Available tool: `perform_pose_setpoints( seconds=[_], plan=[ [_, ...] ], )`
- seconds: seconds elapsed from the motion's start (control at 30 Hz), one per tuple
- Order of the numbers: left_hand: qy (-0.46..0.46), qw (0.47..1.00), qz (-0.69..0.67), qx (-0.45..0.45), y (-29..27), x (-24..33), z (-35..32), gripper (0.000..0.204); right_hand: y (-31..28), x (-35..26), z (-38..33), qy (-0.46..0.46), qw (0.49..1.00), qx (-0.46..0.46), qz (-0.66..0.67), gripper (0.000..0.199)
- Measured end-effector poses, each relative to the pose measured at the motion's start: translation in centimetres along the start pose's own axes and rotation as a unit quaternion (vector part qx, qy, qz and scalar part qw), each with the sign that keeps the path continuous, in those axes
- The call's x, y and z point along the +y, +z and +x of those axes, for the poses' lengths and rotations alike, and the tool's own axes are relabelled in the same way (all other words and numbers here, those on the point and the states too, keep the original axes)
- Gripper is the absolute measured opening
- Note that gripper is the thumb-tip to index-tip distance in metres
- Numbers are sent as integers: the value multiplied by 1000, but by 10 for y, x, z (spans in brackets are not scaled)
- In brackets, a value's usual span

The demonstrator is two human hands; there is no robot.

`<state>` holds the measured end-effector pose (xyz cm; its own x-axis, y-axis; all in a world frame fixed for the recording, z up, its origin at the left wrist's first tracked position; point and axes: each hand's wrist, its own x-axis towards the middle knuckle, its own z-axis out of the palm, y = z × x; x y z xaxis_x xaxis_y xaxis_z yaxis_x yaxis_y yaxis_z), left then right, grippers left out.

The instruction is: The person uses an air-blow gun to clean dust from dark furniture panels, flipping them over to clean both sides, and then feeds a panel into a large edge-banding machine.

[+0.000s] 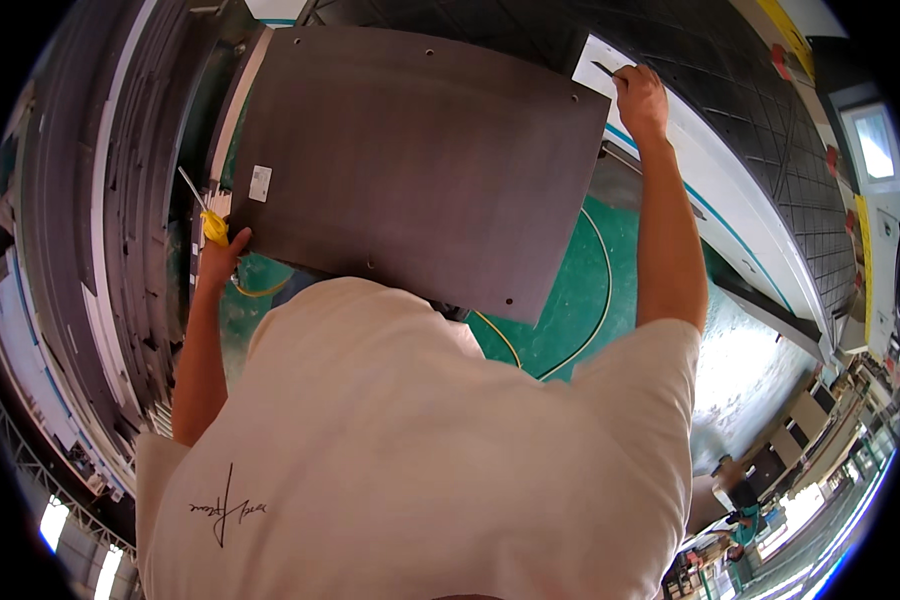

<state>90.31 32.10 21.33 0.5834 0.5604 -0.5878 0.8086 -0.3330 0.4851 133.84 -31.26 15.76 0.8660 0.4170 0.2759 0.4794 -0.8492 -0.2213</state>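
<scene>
A large dark brown panel (410, 170) lies in front of me, with small round holes near its edges and a white label (260, 183) on its left part. My left hand (222, 258) is closed round a yellow air blow gun (214, 228) with a thin metal nozzle, at the panel's near left corner. Its thumb rests by the panel's edge. Beyond the panel's far right corner, my right hand (642, 100) is closed on a thin dark flat tool (603, 69), whose exact kind I cannot make out. That hand is over a white surface.
Long stacked boards (95, 220) stand along the left. A pale hose (608, 270) and a yellow hose (500, 335) run over the green floor (570, 260). To the right is a long white machine edge (730, 215) beside a black gridded surface (760, 130). Another person (742, 520) is far off at lower right.
</scene>
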Motion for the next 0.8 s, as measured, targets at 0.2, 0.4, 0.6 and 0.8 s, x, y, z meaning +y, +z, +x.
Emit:
perform_pose_setpoints(
  seconds=[0.2, 0.4, 0.6, 0.8],
  plan=[
    [-23, 999, -29, 12, -1, -13, 6, 77, -24, -56, -46, 4, 993, -68, 101, 5],
    [2, 999, -42, -33, -8, -20, 20, 78, -54, -116, -211, -38, 984, -138, 109, 14],
    [49, 998, -34, 17, 1, -17, 11, 78, -121, -225, -380, 19, 946, -269, 182, 18],
    [68, 997, -17, -8, -5, -28, 22, 63, -119, -275, -353, 355, 920, 6, 164, 7]
  ],
)
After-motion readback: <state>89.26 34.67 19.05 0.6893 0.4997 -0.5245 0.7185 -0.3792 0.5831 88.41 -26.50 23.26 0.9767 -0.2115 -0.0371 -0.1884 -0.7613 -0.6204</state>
